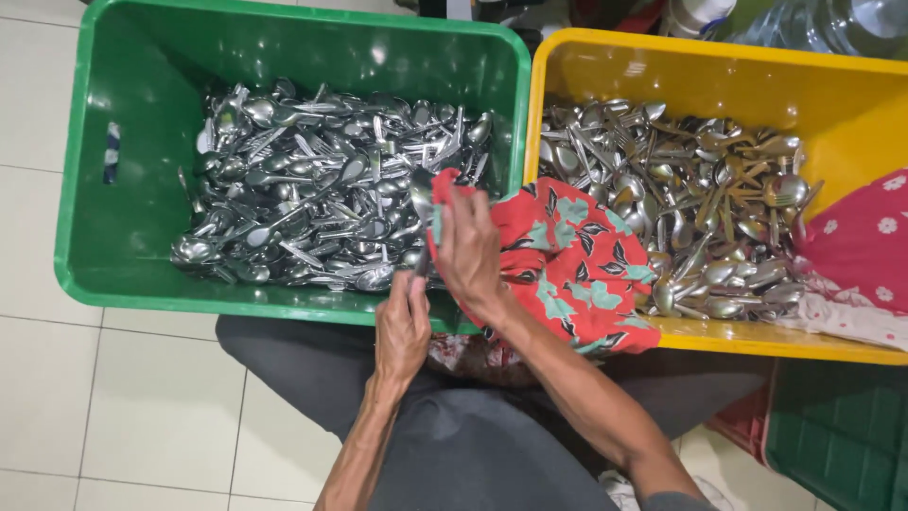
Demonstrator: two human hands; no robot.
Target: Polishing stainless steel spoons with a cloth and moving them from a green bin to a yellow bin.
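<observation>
My left hand (pixel 402 326) grips the handle end of a metal spoon (pixel 421 203) that points up over the green crate (pixel 142 274). My right hand (pixel 468 251) holds a red cloth with teal and black leaf print (pixel 577 270) and presses it around the spoon's upper part. The cloth drapes across the rims of both crates. The green crate holds a heap of steel cutlery (pixel 312 180). The yellow crate (pixel 832 104) to the right holds another heap of spoons and forks (pixel 690 199).
A pink flowered cloth (pixel 865 237) lies in the yellow crate's right corner. My dark-trousered lap (pixel 473 435) is below the crates. White floor tiles (pixel 123 407) spread to the left. A dark green crate (pixel 842 435) sits at the lower right; clear bottles (pixel 832 24) stand behind.
</observation>
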